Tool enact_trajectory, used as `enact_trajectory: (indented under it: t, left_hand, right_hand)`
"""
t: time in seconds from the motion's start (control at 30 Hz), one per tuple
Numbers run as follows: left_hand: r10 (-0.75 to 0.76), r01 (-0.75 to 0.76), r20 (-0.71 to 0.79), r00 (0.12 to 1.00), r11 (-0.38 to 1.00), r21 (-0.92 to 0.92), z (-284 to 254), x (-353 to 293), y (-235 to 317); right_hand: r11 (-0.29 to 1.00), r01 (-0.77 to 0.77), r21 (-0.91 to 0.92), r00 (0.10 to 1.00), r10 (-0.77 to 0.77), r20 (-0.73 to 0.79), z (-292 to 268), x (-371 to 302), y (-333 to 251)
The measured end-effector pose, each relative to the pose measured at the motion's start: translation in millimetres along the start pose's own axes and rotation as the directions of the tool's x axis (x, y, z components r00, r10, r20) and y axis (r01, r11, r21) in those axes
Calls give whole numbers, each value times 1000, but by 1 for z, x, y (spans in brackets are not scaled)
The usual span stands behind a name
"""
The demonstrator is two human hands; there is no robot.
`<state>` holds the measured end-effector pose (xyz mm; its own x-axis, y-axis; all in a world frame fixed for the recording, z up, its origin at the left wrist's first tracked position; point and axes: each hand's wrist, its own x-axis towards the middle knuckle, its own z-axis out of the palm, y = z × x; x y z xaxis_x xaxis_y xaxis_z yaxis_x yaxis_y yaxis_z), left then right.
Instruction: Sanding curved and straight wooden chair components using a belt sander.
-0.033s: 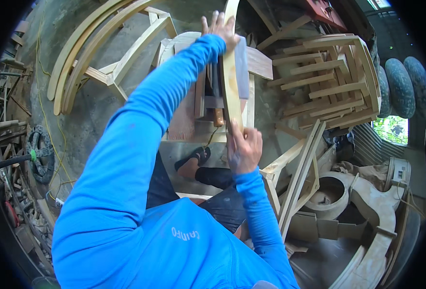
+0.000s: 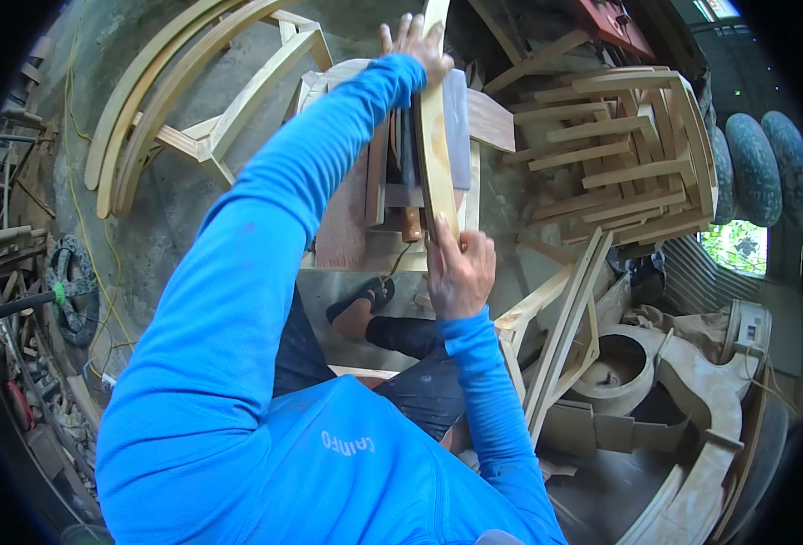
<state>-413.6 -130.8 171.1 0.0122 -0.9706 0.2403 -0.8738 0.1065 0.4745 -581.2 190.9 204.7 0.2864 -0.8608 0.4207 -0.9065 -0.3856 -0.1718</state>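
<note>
A pale curved wooden strip (image 2: 434,145) stretches away from me above a low wooden work stand (image 2: 342,222). At its far part my left hand (image 2: 417,47) lies across the wood, fingers spread and pointing away, palm pressing down. The near end is gripped in my right hand (image 2: 461,271), thumb and forefinger along the strip and the other fingers curled. A smooth grey plate (image 2: 457,127) shows along the strip's right side. To the left, partly covered by the strip, is a dark narrow part with a brown rounded handle (image 2: 411,224).
Curved wooden pieces (image 2: 138,109) and a frame (image 2: 256,100) stand at the far left. A stack of wooden frames (image 2: 628,154) is on the right, with another slatted frame (image 2: 565,327) nearer. A pale round machine housing (image 2: 610,368) sits lower right. A yellow cord (image 2: 79,182) crosses the left floor.
Both hands and the strip have hardly moved. Slightly more of the grey plate shows beside the strip, and the whole view has shifted a little.
</note>
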Motion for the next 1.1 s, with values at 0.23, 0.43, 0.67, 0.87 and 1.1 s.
enact_trajectory:
  t: [0.23, 0.43, 0.67, 0.87, 1.1]
  left_hand:
    - [-104, 107, 160, 982, 994, -7, -13, 85, -3]
    - [-209, 214, 269, 940, 977, 11, -9, 125, 15]
    - [-69, 100, 215, 974, 985, -142, 0, 145, -7]
    - [-50, 74, 228, 972, 992, -98, 6, 87, 10]
    - [-25, 10, 109, 994, 991, 133, -2, -46, 37]
  right_hand:
    - [995, 20, -98, 999, -22, -28, 65, 108, 28]
    - [989, -75, -130, 996, 67, -62, 103, 191, 24]
    - [989, -73, -130, 989, 54, -139, 118, 203, 30]
    - [983, -58, -177, 998, 52, -39, 85, 146, 32]
    - [998, 38, -58, 999, -37, 12, 21, 12, 20]
